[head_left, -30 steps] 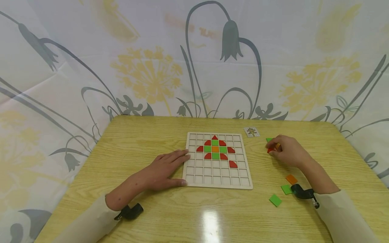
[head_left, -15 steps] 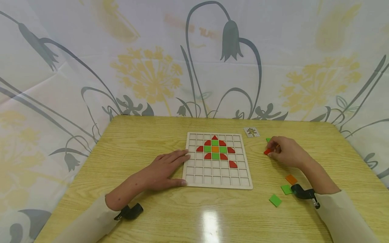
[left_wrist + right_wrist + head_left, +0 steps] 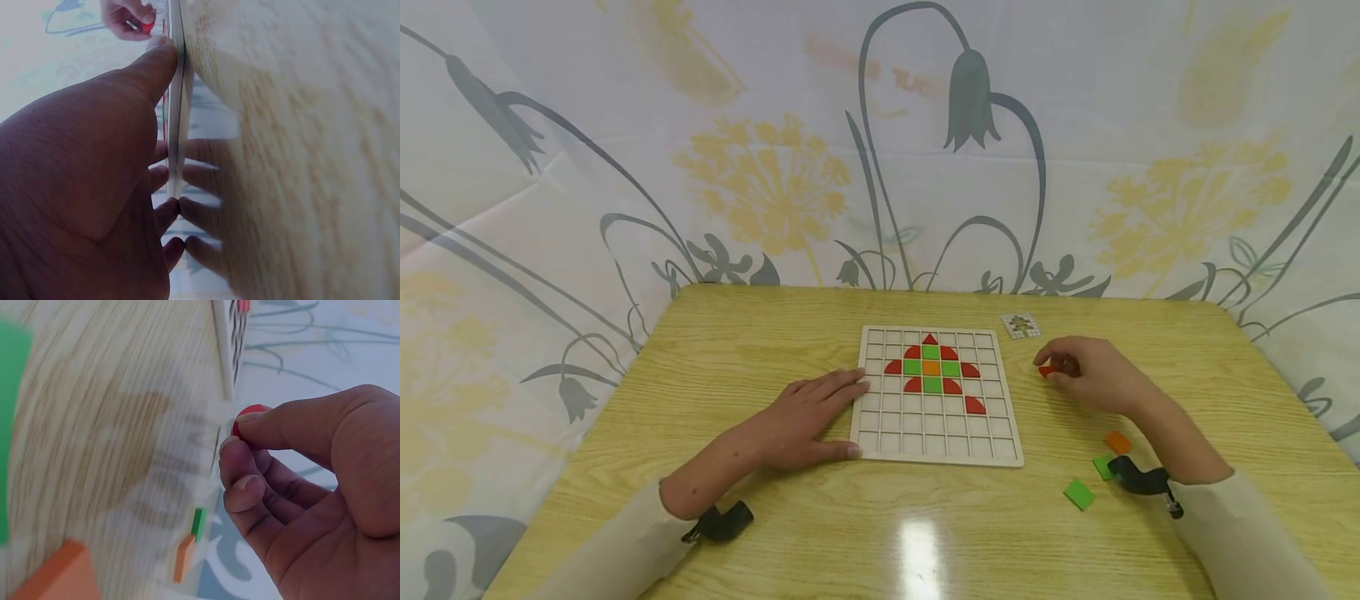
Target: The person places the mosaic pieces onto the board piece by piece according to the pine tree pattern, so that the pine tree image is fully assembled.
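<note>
From the right hand (image 3: 1097, 377), bare wooden tabletop (image 3: 1037, 417) gives a lane toward nine o'clock, ending at the grid board's (image 3: 934, 442) edge; the patterned card (image 3: 1021, 326) lies at ten. The left hand (image 3: 805, 421) blocks the board's nine-o'clock side. Around six, an orange tile (image 3: 1117, 442) and two green tiles (image 3: 1080, 495) crowd the wrist camera (image 3: 1141, 478), its clearance above them hard to judge

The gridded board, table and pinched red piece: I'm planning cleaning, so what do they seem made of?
Gridded board: probably matte pale wood, judging by its cream rim.
Table: wood or laminate, glossy; it shows grain and a bright reflection.
Red piece: perhaps painted wood or plastic, evenly coloured; the right hand hides too much to tell.
</note>
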Available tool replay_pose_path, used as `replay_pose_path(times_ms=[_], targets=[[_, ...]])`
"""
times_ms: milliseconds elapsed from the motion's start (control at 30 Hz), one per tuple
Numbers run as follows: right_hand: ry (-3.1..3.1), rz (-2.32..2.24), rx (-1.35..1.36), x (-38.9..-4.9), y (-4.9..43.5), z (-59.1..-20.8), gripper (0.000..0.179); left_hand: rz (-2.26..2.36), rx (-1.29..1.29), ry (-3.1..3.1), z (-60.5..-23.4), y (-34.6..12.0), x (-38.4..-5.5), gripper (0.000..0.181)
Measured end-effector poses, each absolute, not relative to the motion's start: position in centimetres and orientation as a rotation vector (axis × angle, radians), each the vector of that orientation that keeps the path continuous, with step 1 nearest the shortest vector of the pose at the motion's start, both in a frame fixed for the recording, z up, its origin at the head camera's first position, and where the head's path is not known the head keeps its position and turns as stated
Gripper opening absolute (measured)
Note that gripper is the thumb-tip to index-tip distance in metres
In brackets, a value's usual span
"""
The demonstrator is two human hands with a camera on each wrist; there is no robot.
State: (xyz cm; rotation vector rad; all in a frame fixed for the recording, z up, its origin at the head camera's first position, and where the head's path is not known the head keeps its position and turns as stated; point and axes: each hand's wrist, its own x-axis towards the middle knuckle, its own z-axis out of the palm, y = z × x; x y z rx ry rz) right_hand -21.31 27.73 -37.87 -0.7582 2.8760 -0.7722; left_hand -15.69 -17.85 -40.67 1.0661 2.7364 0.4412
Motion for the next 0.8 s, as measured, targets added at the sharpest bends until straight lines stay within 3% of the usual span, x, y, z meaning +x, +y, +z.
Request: replay_pose_path(times_ms=[800], targets=[[2.771,-0.937,-0.92,-20.6,21.3,-36.6,0.011,0.428,1.058,2.737,-40.7,-17.9,-15.7,0.088]])
